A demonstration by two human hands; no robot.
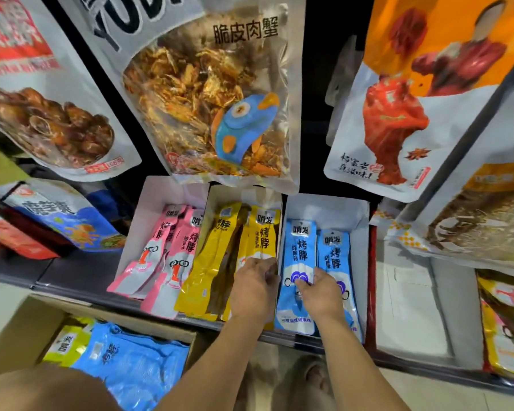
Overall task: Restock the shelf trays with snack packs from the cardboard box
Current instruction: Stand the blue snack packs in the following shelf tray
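Three white shelf trays stand side by side: a left tray [137, 221] with pink snack packs [172, 256], a middle tray [211, 200] with yellow packs [211, 262], and a right tray [361, 232] with blue packs [336, 256]. My left hand [254, 289] grips the low edge of a yellow pack against the divider between the middle and right trays. My right hand [319, 293] pinches a blue pack [298, 256] lying in the right tray. The cardboard box [21, 324] sits on the floor at lower left, holding blue packs [131, 363] and yellow-green ones [66, 342].
Large snack bags [214, 93] hang above the trays, one partly covering the middle tray's back. A white empty tray [410, 307] stands to the right of the blue one. More bagged goods [505, 327] fill the far right and the left shelf [57, 221]. My feet [303, 378] are below the shelf edge.
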